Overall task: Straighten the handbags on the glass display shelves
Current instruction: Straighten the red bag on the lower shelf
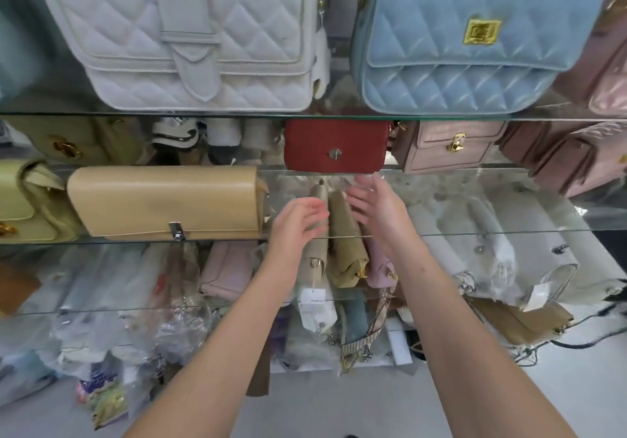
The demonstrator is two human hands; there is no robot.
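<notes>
A red handbag (336,146) with a round metal clasp stands on a glass shelf, straight ahead of my hands. My left hand (298,217) and my right hand (376,207) reach side by side over a bare stretch of the lower glass shelf (475,232), just below the red bag. Both hands have spread fingers, hold nothing and touch no bag. A tan flap handbag (163,200) stands on that lower shelf, left of my left hand. Through the glass between my hands I see olive and beige bags (342,244) on a shelf underneath.
On the top shelf stand a white quilted bag (190,30) and a light blue quilted bag (468,37). Pink bags (448,147) sit right of the red one, a pale yellow bag (20,200) at far left. Plastic-wrapped bags (502,254) crowd the shelves below.
</notes>
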